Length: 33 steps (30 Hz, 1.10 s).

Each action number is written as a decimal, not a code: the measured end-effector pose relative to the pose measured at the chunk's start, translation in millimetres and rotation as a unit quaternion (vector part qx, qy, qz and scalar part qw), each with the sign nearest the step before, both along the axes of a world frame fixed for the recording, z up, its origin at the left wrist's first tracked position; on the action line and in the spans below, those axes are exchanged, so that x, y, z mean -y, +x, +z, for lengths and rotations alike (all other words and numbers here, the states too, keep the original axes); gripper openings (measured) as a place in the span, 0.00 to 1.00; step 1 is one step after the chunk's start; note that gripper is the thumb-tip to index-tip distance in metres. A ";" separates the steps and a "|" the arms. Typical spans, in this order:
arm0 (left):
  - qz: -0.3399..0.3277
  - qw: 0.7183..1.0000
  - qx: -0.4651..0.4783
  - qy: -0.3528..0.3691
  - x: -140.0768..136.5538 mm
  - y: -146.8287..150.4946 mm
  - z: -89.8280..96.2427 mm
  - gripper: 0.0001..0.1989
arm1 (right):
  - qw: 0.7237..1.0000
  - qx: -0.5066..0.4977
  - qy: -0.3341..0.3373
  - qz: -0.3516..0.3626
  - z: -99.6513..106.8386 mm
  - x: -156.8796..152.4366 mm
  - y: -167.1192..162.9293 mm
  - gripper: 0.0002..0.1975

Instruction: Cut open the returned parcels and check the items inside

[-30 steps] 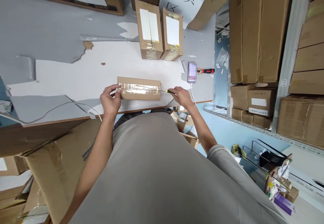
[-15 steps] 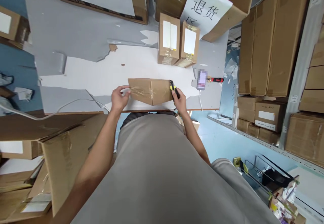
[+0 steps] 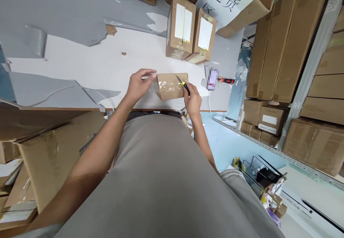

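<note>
A small brown cardboard box (image 3: 171,91) with clear tape across its top lies near the front edge of the worktable. My right hand (image 3: 192,98) is closed around a yellow and black utility knife (image 3: 185,85), whose blade points over the box's top. At the box's left end is my left hand (image 3: 140,84), thumb and forefinger curved with a gap between them. Their tips reach the box's upper left corner; whether they touch it I cannot tell.
Two taped boxes (image 3: 180,30) with white labels stand behind. A phone (image 3: 213,79) with a white cable and a red-black handled tool (image 3: 227,81) lie on the right. A large open carton (image 3: 61,152) stands at left. Shelves of cartons (image 3: 279,48) line the right side.
The box has been turned and now shows a taped face. The knife has moved from its right end to over its top. My left hand has shifted up and right.
</note>
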<state>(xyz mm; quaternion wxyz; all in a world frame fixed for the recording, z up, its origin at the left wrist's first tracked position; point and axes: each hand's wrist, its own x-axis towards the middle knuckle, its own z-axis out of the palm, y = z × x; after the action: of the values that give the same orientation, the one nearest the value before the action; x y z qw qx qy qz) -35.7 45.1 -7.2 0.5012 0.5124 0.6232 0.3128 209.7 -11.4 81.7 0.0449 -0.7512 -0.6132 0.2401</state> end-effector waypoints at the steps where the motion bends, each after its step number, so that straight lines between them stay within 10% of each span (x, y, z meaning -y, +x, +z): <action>1: -0.017 1.000 0.009 0.009 -5.9 1.1 6.2 0.16 | 1.000 0.012 -0.004 0.004 0.4 -0.1 1.0 0.26; 33: -0.079 0.995 0.066 -0.020 -36.0 3.8 -3.4 0.10 | 0.972 0.118 -0.189 0.070 62.9 -3.6 -120.8 0.19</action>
<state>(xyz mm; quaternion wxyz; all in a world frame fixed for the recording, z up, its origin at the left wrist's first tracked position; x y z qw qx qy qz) -31.9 81.1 -10.6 0.5742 0.5286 0.5523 0.2929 88.9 -7.8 144.6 -0.1877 -0.7241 -0.6090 0.2636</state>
